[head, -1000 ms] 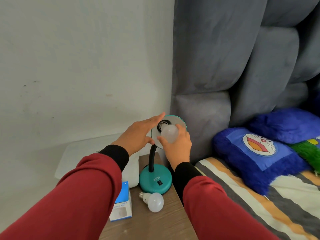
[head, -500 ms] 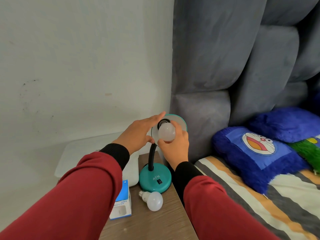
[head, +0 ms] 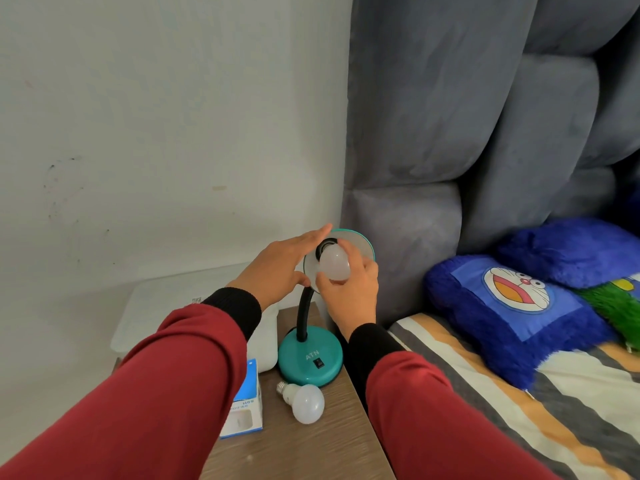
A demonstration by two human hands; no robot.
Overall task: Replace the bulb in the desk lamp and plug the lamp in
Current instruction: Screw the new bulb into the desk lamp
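A teal desk lamp (head: 310, 358) with a black gooseneck stands on a wooden bedside table (head: 311, 445). Its round shade (head: 363, 244) faces me. My right hand (head: 349, 289) grips a white bulb (head: 334, 263) whose base sits at the black socket in the shade. My left hand (head: 280, 268) lies flat against the shade's left rim, fingers stretched out, steadying it. A second white bulb (head: 304, 403) lies on its side on the table in front of the lamp base. The lamp's cord and plug are not visible.
A blue and white bulb box (head: 247, 407) lies left of the loose bulb. A white plastic container (head: 156, 306) stands against the wall at the left. A grey padded headboard (head: 450, 133) and a bed with blue cushions (head: 519, 306) are to the right.
My right hand has shifted the bulb slightly left and into the socket, and its fingers have turned around the bulb. My left hand stays on the shade.
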